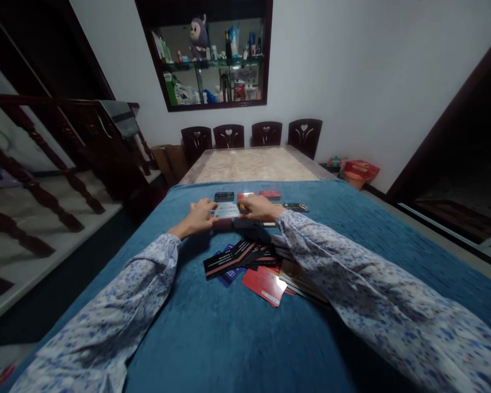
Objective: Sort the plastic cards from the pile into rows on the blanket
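A pale, printed card [228,210] lies on top of a low stack at the middle of the cloth. My left hand [198,217] has its fingers bent against the card's left edge. At the right edge, my right hand [258,208] grips with thumb and fingers pressed together, so the card is between both hands. Behind it are a black card stack [224,196], a red card stack [270,194] and a partly hidden red card [245,195]. A black patterned card [297,207] lies beyond my right wrist. My right forearm covers some cards below.
Closer to me spreads a loose pile of black cards [233,256], red cards [265,285] and gold-brown cards [300,279]. A blue cloth [180,338] covers the table's near part; its marble top [262,164] shows beyond. Several dark chairs [228,136] line the far end.
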